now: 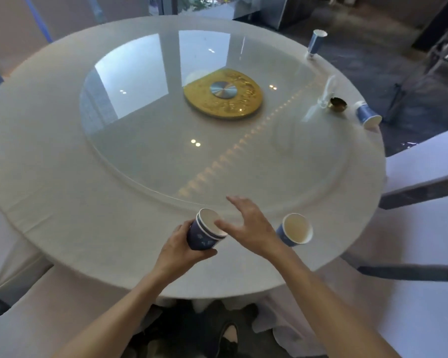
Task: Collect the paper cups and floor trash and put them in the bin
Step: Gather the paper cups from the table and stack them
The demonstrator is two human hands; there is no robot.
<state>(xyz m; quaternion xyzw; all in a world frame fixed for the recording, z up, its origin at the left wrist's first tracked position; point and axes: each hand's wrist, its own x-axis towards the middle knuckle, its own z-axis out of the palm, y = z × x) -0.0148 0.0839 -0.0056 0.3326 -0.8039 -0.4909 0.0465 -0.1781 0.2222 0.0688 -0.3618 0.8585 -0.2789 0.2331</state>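
A round table (62,202) with a white cloth filled the frame, with a glass turntable (166,151) and a gold disc (223,99) at its centre. White-covered chairs (424,161) stood at the right edge. At lower centre the left hand (181,250) gripped two nested blue paper cups (204,233), white inside. The right hand (248,223) hovered beside them, fingers spread, holding nothing. Another cup (294,229) stood just right of it. Two more cups (367,116) (314,45) and a small brass dish (338,104) sat at upper right, blurred.
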